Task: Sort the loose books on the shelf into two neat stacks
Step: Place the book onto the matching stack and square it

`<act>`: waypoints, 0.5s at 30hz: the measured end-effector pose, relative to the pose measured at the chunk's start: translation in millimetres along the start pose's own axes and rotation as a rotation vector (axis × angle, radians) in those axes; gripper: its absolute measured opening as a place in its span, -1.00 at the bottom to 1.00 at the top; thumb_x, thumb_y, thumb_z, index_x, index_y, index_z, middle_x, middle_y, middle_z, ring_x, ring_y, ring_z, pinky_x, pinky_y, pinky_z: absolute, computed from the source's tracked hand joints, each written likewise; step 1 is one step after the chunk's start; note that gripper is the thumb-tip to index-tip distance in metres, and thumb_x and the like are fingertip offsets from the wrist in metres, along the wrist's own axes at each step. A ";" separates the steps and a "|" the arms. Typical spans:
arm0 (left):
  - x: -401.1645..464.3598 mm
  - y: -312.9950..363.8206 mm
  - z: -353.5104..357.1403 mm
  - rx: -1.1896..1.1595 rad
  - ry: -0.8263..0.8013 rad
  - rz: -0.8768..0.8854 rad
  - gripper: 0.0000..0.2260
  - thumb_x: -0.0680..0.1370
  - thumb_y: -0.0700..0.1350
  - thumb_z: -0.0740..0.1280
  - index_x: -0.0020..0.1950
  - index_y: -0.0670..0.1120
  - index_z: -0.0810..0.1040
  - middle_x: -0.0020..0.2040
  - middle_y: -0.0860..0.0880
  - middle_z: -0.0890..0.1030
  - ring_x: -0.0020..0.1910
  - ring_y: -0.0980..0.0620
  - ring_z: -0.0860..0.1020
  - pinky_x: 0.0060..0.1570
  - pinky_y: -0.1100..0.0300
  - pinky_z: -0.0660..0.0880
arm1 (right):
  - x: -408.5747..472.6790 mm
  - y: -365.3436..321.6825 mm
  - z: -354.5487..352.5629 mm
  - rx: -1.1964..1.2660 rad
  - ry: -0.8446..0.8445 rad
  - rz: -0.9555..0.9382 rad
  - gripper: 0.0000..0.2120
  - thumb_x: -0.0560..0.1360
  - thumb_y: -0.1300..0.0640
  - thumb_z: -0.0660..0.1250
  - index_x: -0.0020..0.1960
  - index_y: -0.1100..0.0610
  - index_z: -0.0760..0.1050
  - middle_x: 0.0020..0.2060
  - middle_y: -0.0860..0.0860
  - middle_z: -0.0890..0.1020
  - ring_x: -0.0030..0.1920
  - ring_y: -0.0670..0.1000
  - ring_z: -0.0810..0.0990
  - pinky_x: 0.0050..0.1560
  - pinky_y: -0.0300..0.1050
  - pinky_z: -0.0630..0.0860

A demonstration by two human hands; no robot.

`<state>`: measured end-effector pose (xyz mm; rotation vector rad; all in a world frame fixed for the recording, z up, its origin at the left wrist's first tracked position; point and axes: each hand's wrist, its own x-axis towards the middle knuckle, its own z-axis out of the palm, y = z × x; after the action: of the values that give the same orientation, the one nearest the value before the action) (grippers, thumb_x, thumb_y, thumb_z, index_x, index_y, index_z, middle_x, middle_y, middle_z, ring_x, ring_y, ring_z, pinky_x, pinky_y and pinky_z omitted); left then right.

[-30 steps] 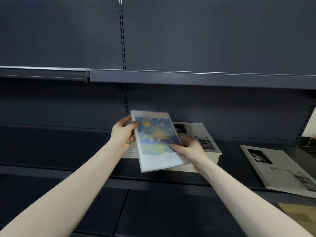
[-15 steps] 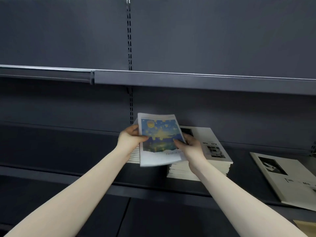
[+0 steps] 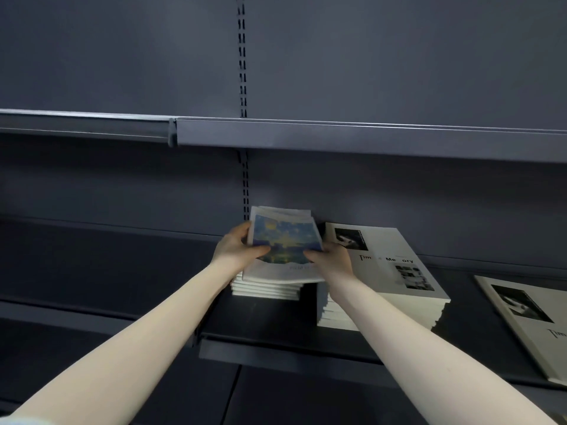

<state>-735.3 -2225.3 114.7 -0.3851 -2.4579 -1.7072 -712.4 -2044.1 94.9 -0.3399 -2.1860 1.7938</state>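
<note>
- Both hands are gripping the blue-and-yellow book [image 3: 283, 240]: left hand [image 3: 236, 248] curling round its left edge, right hand [image 3: 333, 260] pinching its right edge.
- It is lying on top of the left stack [image 3: 265, 289] on the shelf [image 3: 260, 329].
- Just beside it is sitting the right stack [image 3: 383, 289]; a loose book [image 3: 527, 314] is lying farther right.

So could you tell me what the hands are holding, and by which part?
Both hold the blue-and-yellow book: left hand at its left edge, right hand at its right edge.
</note>
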 end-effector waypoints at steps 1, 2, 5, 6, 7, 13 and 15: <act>2.1 -4.3 -1.1 -0.003 -0.005 -0.008 -0.70 0.44 -0.17 0.43 0.01 0.22 0.52 -0.01 0.14 0.64 0.03 0.09 0.59 0.14 0.08 0.52 | 3.3 1.0 3.4 -0.017 0.010 -0.002 -0.81 0.44 0.25 0.36 0.05 0.21 0.60 -0.15 0.07 0.62 -0.13 0.04 0.55 -0.23 -0.20 0.39; 4.0 -8.2 -2.1 -0.006 -0.009 -0.008 -0.70 0.45 -0.16 0.42 0.05 0.20 0.53 0.03 0.11 0.64 0.03 0.09 0.60 0.15 0.05 0.52 | 6.2 1.0 5.9 -0.029 0.018 -0.010 -0.80 0.44 0.25 0.36 0.05 0.23 0.60 -0.16 0.07 0.61 -0.14 0.04 0.54 -0.29 -0.22 0.38; 9.8 -19.3 -5.0 0.007 -0.024 -0.010 -0.70 0.49 -0.11 0.39 0.16 0.18 0.50 0.18 0.05 0.58 0.06 0.08 0.58 0.17 0.07 0.51 | 19.2 2.7 15.1 -0.098 0.029 -0.023 -0.77 0.43 0.22 0.36 0.07 0.25 0.58 -0.12 0.09 0.60 -0.10 0.06 0.54 -0.32 -0.25 0.38; 13.3 -23.3 -5.5 0.012 -0.029 -0.007 -0.69 0.50 -0.09 0.38 0.19 0.18 0.49 0.21 0.04 0.56 0.09 0.07 0.57 0.18 0.07 0.50 | 24.1 3.7 18.1 -0.128 0.032 -0.030 -0.75 0.43 0.18 0.36 0.08 0.24 0.58 -0.07 0.11 0.61 -0.03 0.09 0.55 -0.25 -0.22 0.43; 16.8 -25.9 -5.5 0.031 -0.036 -0.007 -0.69 0.51 -0.08 0.37 0.23 0.17 0.48 0.24 0.03 0.54 0.11 0.05 0.56 0.20 0.05 0.49 | 29.3 5.2 21.3 -0.166 0.037 -0.035 -0.72 0.42 0.14 0.36 0.10 0.23 0.57 -0.02 0.14 0.62 0.05 0.13 0.54 -0.13 -0.15 0.47; 48.2 -32.5 -5.9 0.315 -0.103 -0.022 -0.50 0.57 0.08 0.27 0.46 -0.07 0.33 0.36 -0.05 0.46 0.30 -0.04 0.45 0.29 0.11 0.37 | 48.5 7.1 32.9 -0.192 0.046 0.001 -0.71 0.45 0.12 0.31 0.12 0.21 0.56 0.06 0.17 0.58 0.01 0.09 0.54 -0.19 -0.18 0.37; 58.4 -30.4 -6.7 0.365 -0.144 -0.037 -0.49 0.58 0.08 0.25 0.48 -0.09 0.29 0.39 -0.09 0.43 0.33 -0.06 0.42 0.29 0.13 0.35 | 53.9 6.4 34.2 -0.164 0.041 0.018 -0.79 0.47 0.15 0.28 0.05 0.22 0.54 -0.05 0.14 0.54 -0.13 0.04 0.48 -0.34 -0.20 0.31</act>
<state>-800.0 -2233.6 104.0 -0.4329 -2.8206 -1.2390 -775.2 -2054.5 86.5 -0.4291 -2.3137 1.6049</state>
